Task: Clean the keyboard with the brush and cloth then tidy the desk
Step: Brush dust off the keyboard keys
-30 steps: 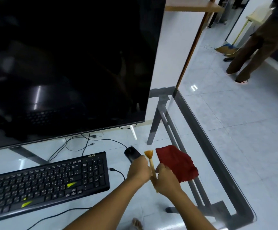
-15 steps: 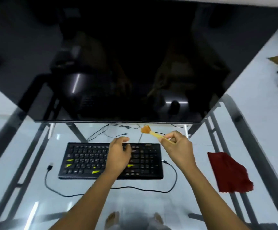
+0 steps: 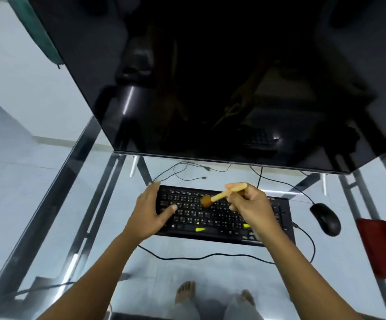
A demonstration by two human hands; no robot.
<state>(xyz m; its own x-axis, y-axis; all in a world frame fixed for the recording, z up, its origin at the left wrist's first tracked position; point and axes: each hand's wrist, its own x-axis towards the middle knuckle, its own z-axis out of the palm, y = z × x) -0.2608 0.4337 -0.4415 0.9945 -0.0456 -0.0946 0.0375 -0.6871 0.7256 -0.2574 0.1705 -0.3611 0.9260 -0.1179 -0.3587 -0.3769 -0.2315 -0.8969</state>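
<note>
The brush [image 3: 218, 197] has come down onto the keyboard [image 3: 210, 219], bristles touching its upper keys. The right hand [image 3: 253, 207] pinches the handle. The left hand [image 3: 149, 212] rests flat, fingers straight, on the keyboard's left end. One mouse [image 3: 325, 219] and one red cloth [image 3: 385, 248] lie to the keyboard's right.

Worktop [image 3: 49, 204]: clear glass sheet on grey metal frame, floor tiles visible through it. Black keyboard [image 3: 210, 218] flat at centre, slightly skewed. Black mouse [image 3: 325, 219] just right of keyboard, not touching. Red cloth [image 3: 385, 248] further right, near right edge. Black keyboard cable [image 3: 199, 257] loops across glass in front of keyboard. Thin loose cables [image 3: 187, 174] behind keyboard, below lower edge of large dark monitor [image 3: 210, 77].
</note>
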